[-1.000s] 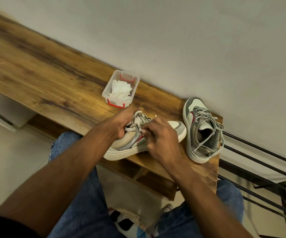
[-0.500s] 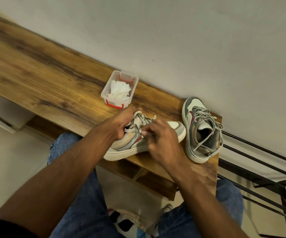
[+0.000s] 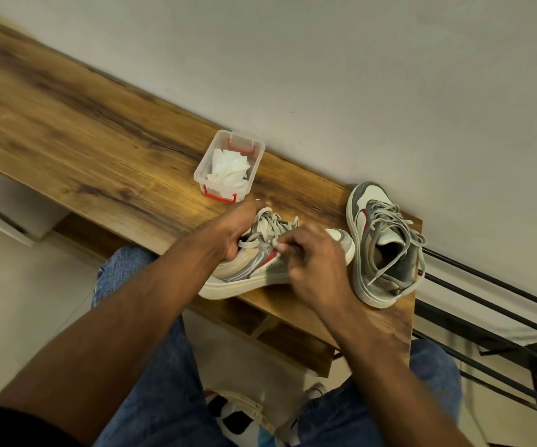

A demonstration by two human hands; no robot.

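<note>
A grey, beige and red sneaker (image 3: 247,272) lies tilted on its side at the wooden table's front edge. My left hand (image 3: 231,233) reaches into its opening and grips the collar. My right hand (image 3: 312,262) covers the shoe's middle, its curled fingers pinching something small and white, which looks like a wipe, against the upper near the laces. The matching sneaker (image 3: 386,240) stands upright to the right, laces loose.
A clear plastic box (image 3: 254,162) with red clasps holds white tissues just behind the shoe. The wooden table (image 3: 83,133) runs along a grey wall. Black metal rails (image 3: 493,317) stand to the right. My jeans-clad knees are below the table edge.
My right hand has shifted slightly along the shoe's upper; my left hand keeps its hold. The shoe has barely moved.
</note>
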